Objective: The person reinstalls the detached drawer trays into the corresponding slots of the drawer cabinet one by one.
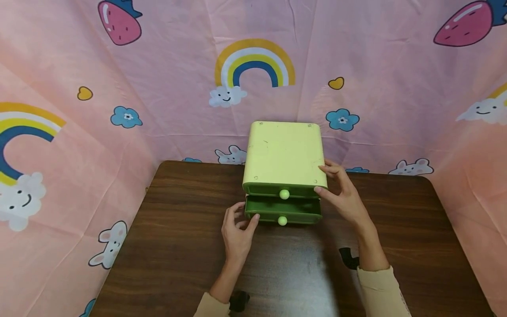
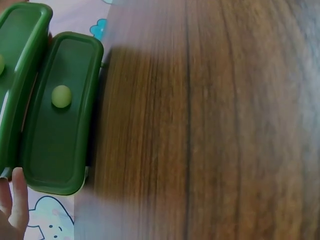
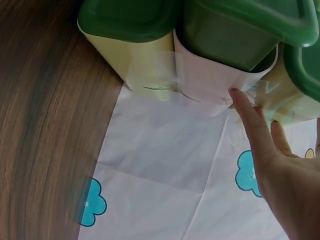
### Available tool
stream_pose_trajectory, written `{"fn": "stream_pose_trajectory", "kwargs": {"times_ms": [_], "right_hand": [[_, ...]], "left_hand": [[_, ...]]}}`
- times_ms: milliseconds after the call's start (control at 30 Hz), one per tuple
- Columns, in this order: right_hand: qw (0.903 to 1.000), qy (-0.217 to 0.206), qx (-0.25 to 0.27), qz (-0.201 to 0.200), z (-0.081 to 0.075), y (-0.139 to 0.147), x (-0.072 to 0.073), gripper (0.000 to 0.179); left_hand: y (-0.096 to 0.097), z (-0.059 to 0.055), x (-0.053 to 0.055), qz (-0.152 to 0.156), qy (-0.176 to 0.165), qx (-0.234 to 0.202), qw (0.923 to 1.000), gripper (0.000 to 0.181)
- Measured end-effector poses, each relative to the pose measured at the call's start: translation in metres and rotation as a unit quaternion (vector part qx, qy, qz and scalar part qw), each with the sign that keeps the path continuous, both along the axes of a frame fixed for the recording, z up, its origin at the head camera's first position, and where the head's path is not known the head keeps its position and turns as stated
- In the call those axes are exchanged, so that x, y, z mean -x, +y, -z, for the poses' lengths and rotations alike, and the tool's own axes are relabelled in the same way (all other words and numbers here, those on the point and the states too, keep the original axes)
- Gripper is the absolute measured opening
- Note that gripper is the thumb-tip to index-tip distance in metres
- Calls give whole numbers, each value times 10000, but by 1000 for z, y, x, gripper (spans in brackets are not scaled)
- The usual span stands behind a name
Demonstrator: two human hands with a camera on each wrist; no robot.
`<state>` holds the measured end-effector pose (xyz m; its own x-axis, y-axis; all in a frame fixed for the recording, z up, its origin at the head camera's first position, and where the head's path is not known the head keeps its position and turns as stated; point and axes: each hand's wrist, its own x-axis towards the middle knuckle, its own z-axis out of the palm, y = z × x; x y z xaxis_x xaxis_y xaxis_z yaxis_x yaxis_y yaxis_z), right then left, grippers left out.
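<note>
A small drawer cabinet (image 1: 285,152) with a pale yellow top stands towards the back of the table. Its middle green drawer (image 1: 299,218) is pulled partway out and shows a dark green inside. My left hand (image 1: 236,229) grips this drawer's left end, thumb at its front, fingers by its side. At the cabinet's right side, my right hand (image 1: 346,198) rests with spread fingers, its thumb near the front corner. The right wrist view shows that thumb on the pale pink middle casing (image 3: 205,82). Below, the bottom drawer (image 2: 57,135) is pushed in.
A dark brown wood-grain table (image 1: 190,246) carries the cabinet. Behind it and at both sides hangs a pink cloth (image 1: 178,66) printed with rainbows, strawberries and rabbits. A round pale green knob (image 1: 284,194) sits on the top drawer's front.
</note>
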<state>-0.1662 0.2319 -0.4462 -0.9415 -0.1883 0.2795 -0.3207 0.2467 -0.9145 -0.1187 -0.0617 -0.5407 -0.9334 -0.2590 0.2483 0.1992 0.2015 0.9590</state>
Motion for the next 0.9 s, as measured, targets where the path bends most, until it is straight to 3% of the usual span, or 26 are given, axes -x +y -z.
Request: {"fn": "stream_pose_trajectory", "kwargs": {"times_ms": [300, 900], "right_hand": [[10000, -22, -15, 52, 0, -1, 0, 51], [10000, -89, 15, 7, -1, -1, -1, 52]], "left_hand": [[0, 5, 12, -152, 163, 403, 9989, 57], [-4, 8, 26, 187, 216, 290, 9992, 57]]}}
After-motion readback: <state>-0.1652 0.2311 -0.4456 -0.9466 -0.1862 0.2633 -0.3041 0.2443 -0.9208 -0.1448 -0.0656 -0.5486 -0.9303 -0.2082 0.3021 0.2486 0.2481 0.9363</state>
